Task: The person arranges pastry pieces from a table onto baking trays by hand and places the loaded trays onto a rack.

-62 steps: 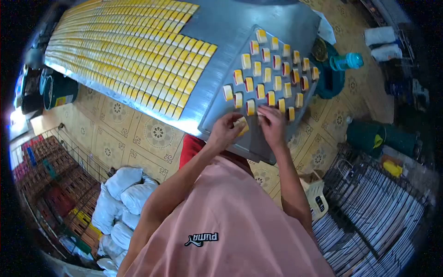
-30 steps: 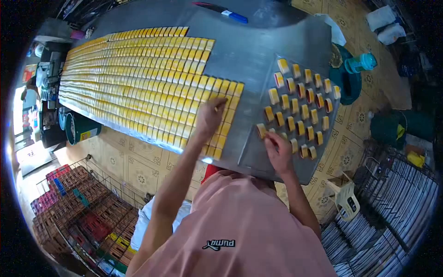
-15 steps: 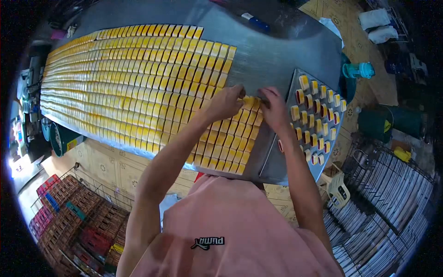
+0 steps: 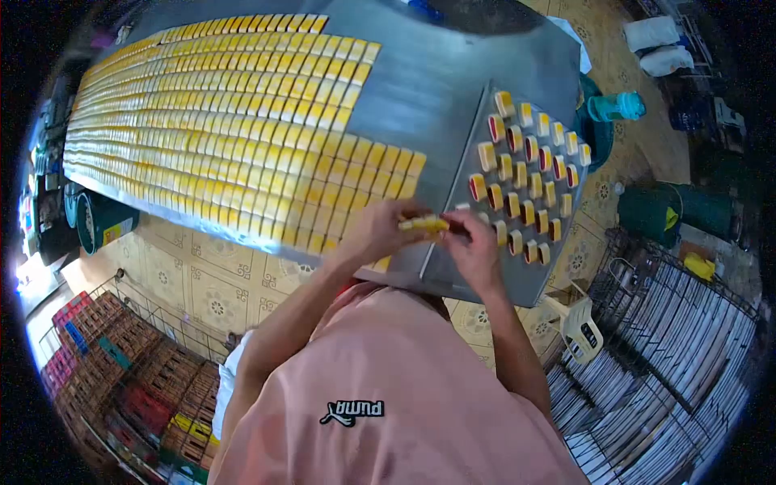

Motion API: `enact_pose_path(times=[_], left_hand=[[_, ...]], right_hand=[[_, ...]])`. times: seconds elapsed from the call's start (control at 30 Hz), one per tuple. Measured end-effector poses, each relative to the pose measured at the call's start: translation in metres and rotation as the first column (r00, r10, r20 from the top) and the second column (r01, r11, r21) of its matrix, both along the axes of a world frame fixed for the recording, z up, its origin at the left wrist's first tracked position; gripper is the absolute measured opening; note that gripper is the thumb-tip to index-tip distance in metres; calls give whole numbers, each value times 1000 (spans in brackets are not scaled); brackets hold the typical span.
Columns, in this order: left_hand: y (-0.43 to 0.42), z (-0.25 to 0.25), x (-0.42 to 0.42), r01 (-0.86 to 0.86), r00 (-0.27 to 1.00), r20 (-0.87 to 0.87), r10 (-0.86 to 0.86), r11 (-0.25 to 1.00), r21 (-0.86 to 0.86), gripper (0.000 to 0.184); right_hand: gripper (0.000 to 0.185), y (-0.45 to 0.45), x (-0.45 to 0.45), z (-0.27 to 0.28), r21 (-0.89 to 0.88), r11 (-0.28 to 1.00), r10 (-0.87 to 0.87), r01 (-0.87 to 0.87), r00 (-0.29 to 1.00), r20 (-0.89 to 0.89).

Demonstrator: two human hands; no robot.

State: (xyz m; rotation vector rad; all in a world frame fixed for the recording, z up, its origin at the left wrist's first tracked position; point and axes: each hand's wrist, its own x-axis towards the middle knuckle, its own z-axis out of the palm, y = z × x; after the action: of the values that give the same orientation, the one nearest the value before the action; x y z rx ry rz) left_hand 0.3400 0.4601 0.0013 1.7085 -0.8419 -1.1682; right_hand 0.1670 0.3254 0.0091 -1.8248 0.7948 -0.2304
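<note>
My left hand (image 4: 378, 232) is closed on one end of a short row of small yellow-topped pastries (image 4: 425, 224). At the other end, my right hand (image 4: 474, 247) pinches the same row with its fingertips. Both hands are over the table's front part, at the near left edge of a metal tray (image 4: 443, 212). On that tray stand spaced-out pastries (image 4: 520, 172), some showing a dark red filling. To the left, closely packed rows of yellow-topped pastries (image 4: 218, 113) cover much of the metal table (image 4: 404, 97). My left hand hides part of the nearest rows.
A turquoise bottle (image 4: 618, 106) is just beyond the table's right edge. Racks stacked with trays (image 4: 671, 356) stand at the lower right, near a cream plastic chair (image 4: 582, 331). Crates (image 4: 121, 356) are piled at the lower left. A green bin (image 4: 101, 222) stands beside the table.
Both hands have come nearer to my body with the short row of pastries between them, away from the packed block. The camera view has shifted too.
</note>
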Motion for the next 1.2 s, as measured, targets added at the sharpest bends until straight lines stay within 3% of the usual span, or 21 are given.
enact_pose_path(times=[0.1, 0.17, 0.23, 0.3, 0.33, 0.43, 0.5, 0.57, 0.6, 0.63, 0.7, 0.77, 0.83, 0.87, 0.9, 0.93, 0.97, 1.03, 1.1, 1.13, 1.2], left_hand=[[34, -18, -63, -56, 995, -79, 60, 997, 45, 47], [47, -11, -91, -285, 881, -286, 376, 907, 311, 48], [60, -26, -122, -403, 789, -367, 493, 866, 297, 49], [63, -25, -142, -454, 822, -266, 503, 862, 225, 45], [61, -21, -150, -472, 816, -256, 519, 853, 222, 45], [41, -16, -170, -483, 826, -270, 495, 868, 116, 45], [37, -28, -183, -505, 832, -234, 503, 861, 59, 41], [25, -31, -187, -350, 908, -263, 327, 936, -43, 40], [22, -22, -193, -365, 845, -392, 364, 928, 74, 38], [17, -23, -197, -372, 842, -398, 364, 926, 60, 38], [18, -25, -204, -593, 727, -302, 617, 785, 177, 37], [29, -49, -203, -660, 699, -268, 663, 742, 114, 34], [30, -45, -207, -638, 720, -314, 619, 768, 50, 31], [25, -39, -210, -613, 726, -383, 571, 790, 17, 33], [18, -39, -212, -621, 723, -386, 573, 784, 2, 33], [13, -40, -212, -547, 822, -262, 506, 829, -115, 36], [11, -42, -218, -449, 893, -128, 431, 871, -200, 40], [6, -37, -223, -416, 909, -154, 388, 864, -284, 44], [2, -30, -234, -533, 796, -340, 501, 846, -1, 38], [-1, -38, -237, -595, 743, -326, 584, 800, 76, 33], [7, -40, -233, -605, 746, -287, 600, 792, 84, 31]], right_hand=[[32, 7, -64, -4, -60, 996, 69, -66, 997, 48], [31, 3, -94, -1, -12, 982, -189, 189, 981, 34], [30, -1, -100, -2, 40, 988, -148, 146, 988, 43], [31, -4, -88, -15, -169, 966, 202, -196, 979, 18], [33, -2, -80, -30, -332, 914, 275, -232, 957, 88], [34, 4, -76, -37, -230, 966, 147, -116, 981, 126], [35, 2, -97, -23, -244, 961, 177, -128, 965, 191], [31, -7, -123, -14, -64, 916, 402, -397, 909, 114], [29, -9, -132, -11, -45, 929, 371, -368, 924, 96], [29, -16, -134, -11, -60, 925, 380, -375, 921, 89], [25, -20, -136, -14, 1, 982, 187, -188, 976, 109], [23, -22, -118, -21, -134, 980, 165, -146, 977, 138], [25, -20, -105, -41, -401, 885, 311, -236, 941, 132], [25, -18, -111, -43, -408, 882, 313, -237, 941, 128], [26, -17, -115, -43, -323, 934, 218, -156, 962, 167], [27, -16, -114, -40, -228, 970, 131, -84, 971, 201], [27, -14, -124, -34, -226, 969, 146, -99, 969, 198], [25, -20, -150, -15, 8, 953, 302, -302, 953, 40], [23, -32, -163, -15, -69, 943, 326, -325, 945, 1], [23, -36, -162, -10, -79, 963, 257, -257, 966, -17], [24, -43, -158, -24, -81, 990, 119, -116, 992, 35]])
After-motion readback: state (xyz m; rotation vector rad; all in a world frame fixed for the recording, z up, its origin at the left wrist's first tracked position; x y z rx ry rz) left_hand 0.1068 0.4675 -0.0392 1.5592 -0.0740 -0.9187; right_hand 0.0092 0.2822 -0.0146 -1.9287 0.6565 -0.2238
